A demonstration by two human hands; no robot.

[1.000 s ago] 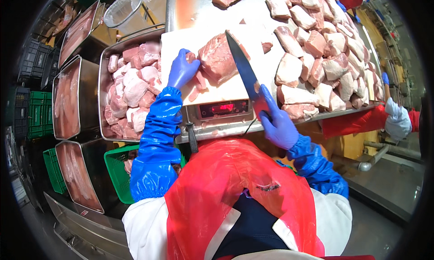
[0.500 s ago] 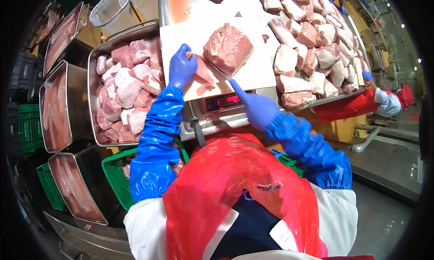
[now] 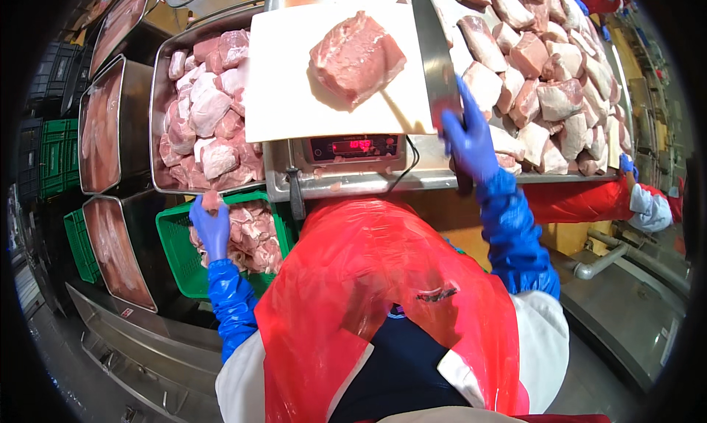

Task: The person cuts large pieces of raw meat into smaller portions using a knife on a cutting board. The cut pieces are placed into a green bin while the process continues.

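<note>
A large trimmed block of raw meat (image 3: 357,58) lies on the white cutting board (image 3: 276,69), which sits over a scale with a lit red display (image 3: 353,147). My right hand (image 3: 471,147) is closed round a knife (image 3: 433,51) at the board's right edge, its broad blade pointing away from me. My left hand (image 3: 212,230) is over the left side of the green basket (image 3: 177,257), a small pink meat trimming (image 3: 211,201) pinched at its fingertips. More pale trimmings (image 3: 254,239) fill the basket.
A steel tub (image 3: 156,128) of meat chunks stands left of the board. Many cut pieces (image 3: 560,99) cover the table at right. Further left are steel trays (image 3: 118,254). A sharpening steel (image 3: 294,195) hangs at the table edge. A co-worker's gloved hand (image 3: 627,165) is at far right.
My left hand has gone from the board down to the green basket, with the strip of meat leaving the board. My right hand has drawn the knife away from the block, to the right.
</note>
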